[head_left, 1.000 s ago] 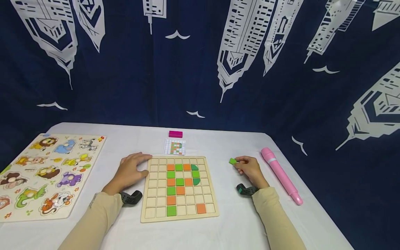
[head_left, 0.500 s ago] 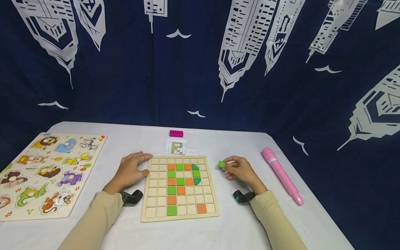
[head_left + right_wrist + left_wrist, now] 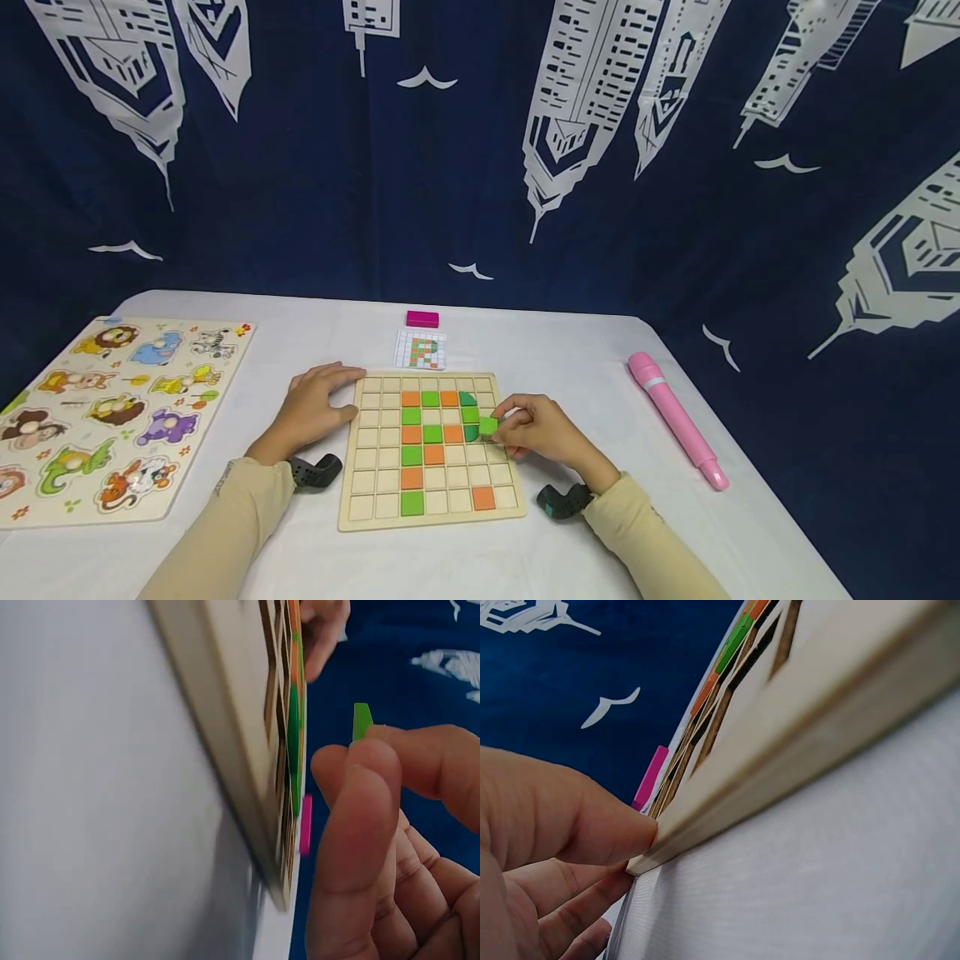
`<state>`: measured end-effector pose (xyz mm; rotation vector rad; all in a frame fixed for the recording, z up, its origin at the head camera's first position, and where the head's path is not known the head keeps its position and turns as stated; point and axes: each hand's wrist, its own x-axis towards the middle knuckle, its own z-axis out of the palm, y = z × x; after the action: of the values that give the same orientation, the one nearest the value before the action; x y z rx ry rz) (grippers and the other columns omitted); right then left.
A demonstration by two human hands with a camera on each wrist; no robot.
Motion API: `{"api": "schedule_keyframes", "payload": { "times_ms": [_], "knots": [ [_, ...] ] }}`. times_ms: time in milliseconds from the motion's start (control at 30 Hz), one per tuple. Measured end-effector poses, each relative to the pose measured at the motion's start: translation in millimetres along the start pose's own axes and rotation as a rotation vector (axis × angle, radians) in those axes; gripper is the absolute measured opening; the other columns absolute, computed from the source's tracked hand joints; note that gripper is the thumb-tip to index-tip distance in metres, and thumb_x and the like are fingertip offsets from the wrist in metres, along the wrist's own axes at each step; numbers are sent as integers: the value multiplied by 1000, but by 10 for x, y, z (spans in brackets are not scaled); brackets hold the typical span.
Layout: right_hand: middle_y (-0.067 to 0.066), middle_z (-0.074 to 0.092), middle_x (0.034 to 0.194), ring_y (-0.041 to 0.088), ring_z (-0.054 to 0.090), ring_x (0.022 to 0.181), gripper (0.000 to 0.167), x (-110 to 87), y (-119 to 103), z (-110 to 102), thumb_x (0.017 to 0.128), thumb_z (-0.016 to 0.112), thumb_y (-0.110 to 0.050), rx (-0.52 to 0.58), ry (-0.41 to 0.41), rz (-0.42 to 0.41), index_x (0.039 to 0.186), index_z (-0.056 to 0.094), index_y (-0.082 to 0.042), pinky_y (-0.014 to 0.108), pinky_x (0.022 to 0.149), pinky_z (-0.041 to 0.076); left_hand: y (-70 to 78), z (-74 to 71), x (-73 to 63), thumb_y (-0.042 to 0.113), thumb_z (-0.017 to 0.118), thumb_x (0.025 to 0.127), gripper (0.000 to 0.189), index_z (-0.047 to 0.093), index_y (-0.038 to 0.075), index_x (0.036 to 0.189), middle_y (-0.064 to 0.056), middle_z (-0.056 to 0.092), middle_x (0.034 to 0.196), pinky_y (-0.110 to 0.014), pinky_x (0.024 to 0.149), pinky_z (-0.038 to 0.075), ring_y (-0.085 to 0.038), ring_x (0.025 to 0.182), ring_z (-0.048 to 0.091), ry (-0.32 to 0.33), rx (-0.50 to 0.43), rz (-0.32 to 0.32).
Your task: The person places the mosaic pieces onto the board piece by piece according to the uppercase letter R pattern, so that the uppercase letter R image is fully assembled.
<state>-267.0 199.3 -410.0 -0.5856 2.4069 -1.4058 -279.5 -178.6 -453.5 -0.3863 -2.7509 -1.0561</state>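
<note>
A wooden grid board (image 3: 360,502) lies flat on the table, with orange and green tiles set in several of its cells. My left hand (image 3: 309,414) rests against the board's upper left edge, and in the left wrist view its thumb (image 3: 611,825) touches the rim. Over the right side of the board, my right hand (image 3: 547,435) pinches a green square tile (image 3: 487,427) between thumb and fingertips. The right wrist view shows that tile (image 3: 362,721) held off the board's surface, partly hidden by the fingers.
A small pattern card (image 3: 420,349) and a magenta block (image 3: 422,319) lie behind the board. An animal puzzle board (image 3: 161,454) is at the left. A pink cylindrical stick (image 3: 678,421) lies near the table's right edge.
My right hand has moved left with the green tile, from the bare tabletop to over the board's right side. The left hand has stayed at the board's edge.
</note>
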Motion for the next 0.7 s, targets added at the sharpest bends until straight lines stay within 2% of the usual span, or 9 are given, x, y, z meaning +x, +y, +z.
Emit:
{"api": "schedule_keyframes", "payload": {
  "times_ms": [300, 467, 700],
  "knots": [
    [10, 79, 84, 9, 67, 63, 20, -70, -150, 209, 93, 78, 4, -27, -169, -50, 111, 70, 8, 23, 59, 59, -3, -18, 6, 12, 72, 87, 58, 67, 0, 143, -24, 63, 150, -67, 123, 22, -49, 151, 42, 1, 0, 2],
    [1, 77, 82, 6, 65, 59, 17, -95, -203, 301, 92, 78, 2, -91, -236, -83, 108, 73, 4, 21, 58, 57, -6, -17, 5, 12, 72, 87, 58, 67, -1, 143, -23, 64, 149, -67, 123, 22, -49, 151, 42, 2, -1, 2],
    [-11, 68, 76, 1, 56, 54, 16, -111, -214, 405, 88, 83, 0, -213, -209, -110, 101, 74, -3, 16, 57, 49, -7, -5, 1, 12, 72, 87, 57, 68, 0, 143, -23, 64, 149, -67, 122, 22, -49, 150, 43, 3, -3, 5]
  ]
}}
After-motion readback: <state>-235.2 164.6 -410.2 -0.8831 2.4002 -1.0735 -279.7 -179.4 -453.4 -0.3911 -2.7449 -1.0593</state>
